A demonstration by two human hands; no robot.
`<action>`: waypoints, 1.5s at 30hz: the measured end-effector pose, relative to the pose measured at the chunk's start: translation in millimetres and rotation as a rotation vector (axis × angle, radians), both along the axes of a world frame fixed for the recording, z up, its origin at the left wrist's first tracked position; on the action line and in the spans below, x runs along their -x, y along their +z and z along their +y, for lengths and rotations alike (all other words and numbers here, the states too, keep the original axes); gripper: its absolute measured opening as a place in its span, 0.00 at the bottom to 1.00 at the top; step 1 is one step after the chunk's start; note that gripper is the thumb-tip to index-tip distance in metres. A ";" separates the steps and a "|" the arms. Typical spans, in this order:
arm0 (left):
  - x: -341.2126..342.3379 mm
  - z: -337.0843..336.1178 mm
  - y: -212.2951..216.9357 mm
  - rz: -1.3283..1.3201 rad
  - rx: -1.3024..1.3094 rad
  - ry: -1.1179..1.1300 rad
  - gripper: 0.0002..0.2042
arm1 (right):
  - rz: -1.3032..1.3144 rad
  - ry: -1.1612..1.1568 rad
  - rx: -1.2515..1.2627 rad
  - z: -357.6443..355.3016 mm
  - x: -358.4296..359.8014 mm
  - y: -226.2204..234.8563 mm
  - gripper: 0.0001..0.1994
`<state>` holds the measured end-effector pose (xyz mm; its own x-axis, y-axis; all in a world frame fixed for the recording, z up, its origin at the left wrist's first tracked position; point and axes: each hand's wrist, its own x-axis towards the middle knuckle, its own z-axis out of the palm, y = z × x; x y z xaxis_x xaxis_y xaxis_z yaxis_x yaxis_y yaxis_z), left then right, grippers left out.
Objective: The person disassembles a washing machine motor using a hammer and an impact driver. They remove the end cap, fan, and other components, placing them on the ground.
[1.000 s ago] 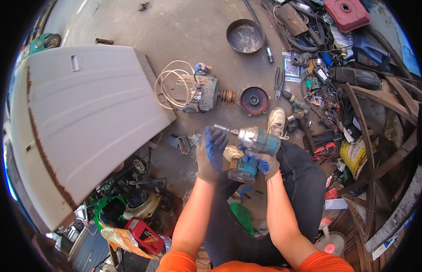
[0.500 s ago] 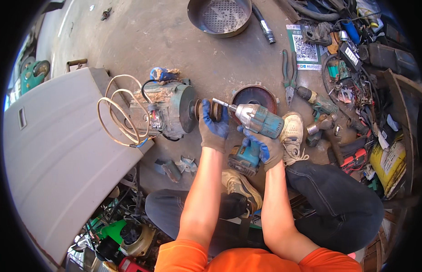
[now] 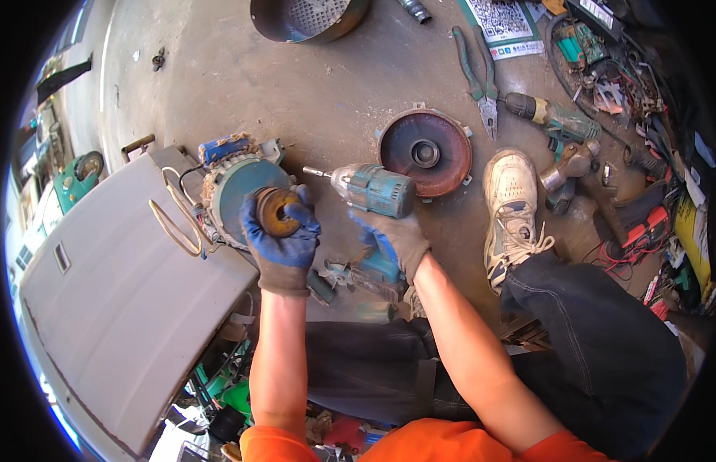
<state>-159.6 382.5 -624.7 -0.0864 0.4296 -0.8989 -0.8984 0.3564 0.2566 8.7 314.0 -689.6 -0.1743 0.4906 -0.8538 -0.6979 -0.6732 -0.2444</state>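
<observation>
An electric motor (image 3: 246, 189) with a teal end face leans on the grey panel's edge. A rusty grooved pulley (image 3: 275, 206) on its shaft end faces me. My left hand (image 3: 287, 250), in a blue-and-grey work glove, is closed around the pulley, thumb and fingers on its rim. My right hand (image 3: 403, 237), gloved alike, grips the handle of a teal cordless impact driver (image 3: 379, 191). The driver's slim bit points left toward the motor, apart from the pulley. Behind the driver lies a round rusty motor end cover (image 3: 404, 135) with a central hole.
Pliers (image 3: 485, 96), a cordless drill (image 3: 547, 114) and a hammer (image 3: 570, 164) lie on the floor to the right. A round metal pan (image 3: 277, 27) stands at the far side. The grey panel (image 3: 135, 300) fills the left. My shoe (image 3: 512, 192) is beside the hammer.
The motor has turned so that its pulley end faces me, with my left hand still on the pulley. The driver's bit has come away from the pulley. The view has shifted.
</observation>
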 end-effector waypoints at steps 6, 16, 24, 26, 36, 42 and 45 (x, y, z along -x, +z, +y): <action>40.1 5.6 23.9 -0.091 -0.040 -0.092 0.28 | 0.033 0.029 -0.013 -4.9 14.9 -14.0 0.15; 81.1 10.1 45.7 -0.250 -0.064 -0.006 0.28 | 0.077 0.120 -0.057 0.6 45.7 -10.4 0.16; 77.8 8.8 43.7 -0.269 -0.071 -0.003 0.30 | 0.033 0.131 -0.106 10.7 54.0 -6.9 0.16; 76.1 7.2 43.3 -0.279 -0.076 -0.002 0.30 | 0.093 0.262 -0.066 19.2 43.5 -0.6 0.17; 65.2 4.2 36.8 -0.220 -0.069 0.020 0.27 | -0.554 0.866 -0.467 52.5 28.9 44.3 0.20; 53.0 5.2 36.5 -0.234 -0.061 0.027 0.25 | -0.502 0.773 -0.305 39.6 35.3 43.1 0.20; 49.8 4.0 33.8 -0.224 -0.035 0.040 0.24 | -0.502 0.690 -0.298 27.6 44.1 31.1 0.21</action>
<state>-209.3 386.4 -590.8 0.0963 0.4611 -0.8821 -0.9475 0.3138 0.0606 -35.4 341.5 -658.5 -0.1531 0.6280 -0.7630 0.0732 -0.7628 -0.6425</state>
